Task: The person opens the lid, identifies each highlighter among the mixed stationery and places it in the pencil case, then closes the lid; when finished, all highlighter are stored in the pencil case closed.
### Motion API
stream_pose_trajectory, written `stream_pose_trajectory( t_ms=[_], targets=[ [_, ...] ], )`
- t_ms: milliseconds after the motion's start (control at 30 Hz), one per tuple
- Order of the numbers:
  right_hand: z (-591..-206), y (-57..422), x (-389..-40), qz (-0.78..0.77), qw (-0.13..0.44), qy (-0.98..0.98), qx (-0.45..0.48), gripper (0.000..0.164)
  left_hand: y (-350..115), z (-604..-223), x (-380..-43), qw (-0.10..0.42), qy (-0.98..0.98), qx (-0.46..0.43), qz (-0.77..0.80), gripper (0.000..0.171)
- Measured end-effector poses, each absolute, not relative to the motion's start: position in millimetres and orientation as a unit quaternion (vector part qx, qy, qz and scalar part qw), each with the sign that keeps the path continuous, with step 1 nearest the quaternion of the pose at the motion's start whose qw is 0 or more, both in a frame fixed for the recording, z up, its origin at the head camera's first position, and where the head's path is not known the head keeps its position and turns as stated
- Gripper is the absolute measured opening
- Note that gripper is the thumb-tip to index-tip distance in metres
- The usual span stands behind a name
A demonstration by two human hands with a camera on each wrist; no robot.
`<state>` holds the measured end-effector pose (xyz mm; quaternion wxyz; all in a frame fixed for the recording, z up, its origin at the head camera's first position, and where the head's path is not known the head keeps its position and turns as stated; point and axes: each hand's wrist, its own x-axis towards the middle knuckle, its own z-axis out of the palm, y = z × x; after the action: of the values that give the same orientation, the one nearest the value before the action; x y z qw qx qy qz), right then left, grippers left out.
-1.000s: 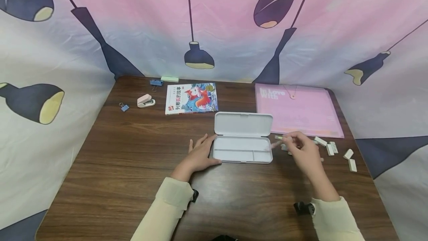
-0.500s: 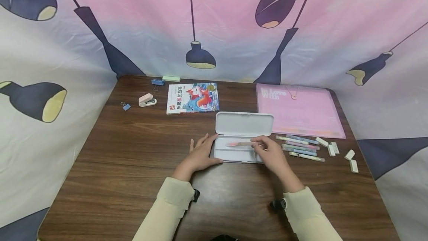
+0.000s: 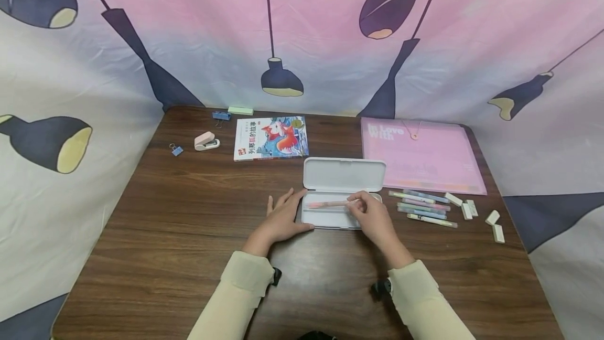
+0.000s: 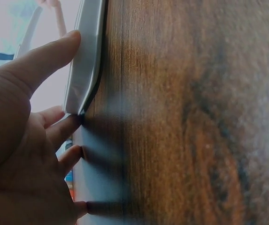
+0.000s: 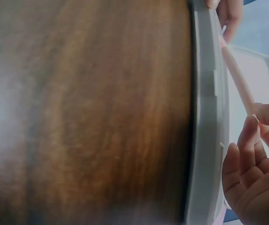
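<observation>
A white pencil case lies with its lid raised, its tray split into one long section and two smaller front ones. My left hand presses at the case's left end, thumb on the front rim and straight fingers spread along the side; in the left wrist view the thumb touches the case wall. A slim pink pen is pinched by its right end between thumb and fingertips of my right hand. The pen lies lengthwise over the long rear section, its pink tip toward the left hand.
Several pens lie right of the case, with small white blocks beyond them. Behind are a pink document folder and a fox picture book. A stapler, blue binder clips and a pale green block sit back left.
My right hand has carried the pink pen leftward from beside the loose pens to over the case's rear section, most recently slightly further left. My left hand keeps its place on the case.
</observation>
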<state>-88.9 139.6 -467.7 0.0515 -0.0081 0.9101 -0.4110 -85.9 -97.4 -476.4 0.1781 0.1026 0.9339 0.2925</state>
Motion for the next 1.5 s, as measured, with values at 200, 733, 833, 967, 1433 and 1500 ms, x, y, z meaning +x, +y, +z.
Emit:
stream_pose_trajectory(
  t_ms=[200,733,833,967,1433,1500],
  targets=[
    [-471.2,136.0,-85.7,-0.387,0.070,0.919,-0.016,0.007,-97.7,-476.4,-86.6,0.175,0.935,0.100,0.291,0.088],
    [-466.7,181.7,-70.3,-0.336,0.020,0.942,0.008,0.018,-98.6,-482.1,-82.5,0.158,0.935,0.108,0.299,0.088],
    [-467.7,205.1,-65.7,-0.315,-0.007,0.949,0.021,0.022,-98.8,-482.8,-82.6,0.158,0.935,0.108,0.299,0.088],
    [-466.0,235.8,-58.5,-0.301,-0.012,0.952,0.061,0.032,-98.6,-483.0,-83.3,0.159,0.935,0.109,0.299,0.088],
    [-474.5,297.9,-39.3,-0.226,0.034,0.961,0.154,0.035,-96.9,-482.3,-84.9,0.163,0.935,0.107,0.298,0.088],
    [-473.9,300.9,-38.5,-0.226,0.038,0.962,0.150,0.035,-96.5,-482.0,-85.3,0.164,0.934,0.106,0.299,0.088]
  ],
)
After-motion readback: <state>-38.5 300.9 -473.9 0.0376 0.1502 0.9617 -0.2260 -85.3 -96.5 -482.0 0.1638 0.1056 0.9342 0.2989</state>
